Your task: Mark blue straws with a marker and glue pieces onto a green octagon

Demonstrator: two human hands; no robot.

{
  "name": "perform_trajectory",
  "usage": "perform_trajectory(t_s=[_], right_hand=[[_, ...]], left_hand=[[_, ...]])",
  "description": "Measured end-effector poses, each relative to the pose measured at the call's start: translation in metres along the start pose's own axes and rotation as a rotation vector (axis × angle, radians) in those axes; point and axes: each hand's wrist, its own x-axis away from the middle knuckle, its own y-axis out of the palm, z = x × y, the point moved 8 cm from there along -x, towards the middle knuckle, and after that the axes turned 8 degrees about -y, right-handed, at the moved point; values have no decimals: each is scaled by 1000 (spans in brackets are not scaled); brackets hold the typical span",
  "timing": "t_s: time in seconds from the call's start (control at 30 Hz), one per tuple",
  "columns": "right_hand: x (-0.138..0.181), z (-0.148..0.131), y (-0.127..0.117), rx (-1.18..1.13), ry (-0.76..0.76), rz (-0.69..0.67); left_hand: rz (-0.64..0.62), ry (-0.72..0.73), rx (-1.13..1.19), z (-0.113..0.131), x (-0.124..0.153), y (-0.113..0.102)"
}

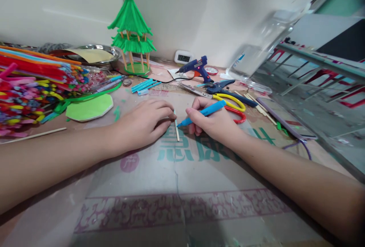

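Note:
A short thin wooden stick (177, 132), partly coloured light blue, lies on the printed plastic sheet. The fingers of my left hand (145, 119) hold its far end, and they cover part of it. In my right hand (212, 119) is a blue marker (203, 113), tilted, its tip at the side of the stick. Several short blue sticks (145, 85) lie beyond my left hand. Scissors (229, 102) with yellow and red handles rest just behind my right hand.
Bundles of coloured pipe cleaners (34, 95) and a green polygonal piece (89, 107) lie left. Behind stand a green-roofed model pavilion (132, 38), a small clock (183, 56) and a blue glue gun (196, 68). Pliers (221, 86), a phone (285, 117) and a clear container (253, 49) are right.

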Motion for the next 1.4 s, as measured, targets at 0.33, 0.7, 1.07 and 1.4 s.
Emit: perform_trajectory(t_s=[0.33,0.7,1.07,1.4], right_hand=[[0,-1,-1,5,-11,3],[11,-6,6,-15,12,-120],[10,-5,5,-13,10,-68],[15,-6,9,-73,10,-132]], left_hand=[[3,3,2,1,0,0],[22,22,10,2,0,-1],[17,17,0,2,0,-1],[16,18,8,1,0,-1]])
